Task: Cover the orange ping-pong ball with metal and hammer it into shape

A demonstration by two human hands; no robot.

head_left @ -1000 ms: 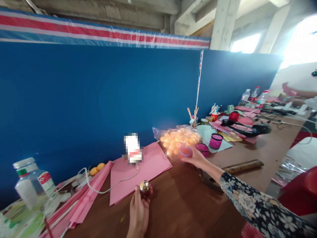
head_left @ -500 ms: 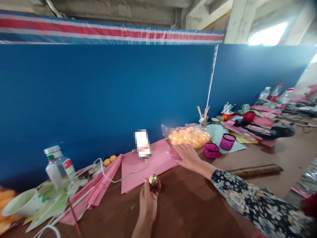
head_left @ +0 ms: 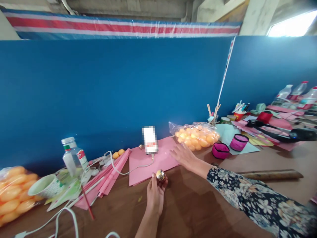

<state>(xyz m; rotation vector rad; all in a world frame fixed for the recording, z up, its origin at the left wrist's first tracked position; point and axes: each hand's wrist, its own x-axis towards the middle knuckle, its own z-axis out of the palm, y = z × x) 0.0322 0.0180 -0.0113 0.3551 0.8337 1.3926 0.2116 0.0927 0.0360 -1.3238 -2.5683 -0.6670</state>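
My left hand holds up a small shiny metallic ball between its fingertips, just above the brown table at the near edge of a pink paper sheet. My right hand, in a floral sleeve, reaches out palm down over the right end of that sheet with fingers spread and nothing visible in it. A clear bag of orange balls lies just beyond the right hand. A phone stands against the blue partition.
Two pink rolls sit right of the bag. A wooden stick lies further right. At left are a bottle, a paper cup, folded pink papers, a white cable and another bag of orange balls.
My right hand has drawn left from the bag of orange balls to over the pink sheet; the pink roll it held is no longer seen in it. The view has swung left.
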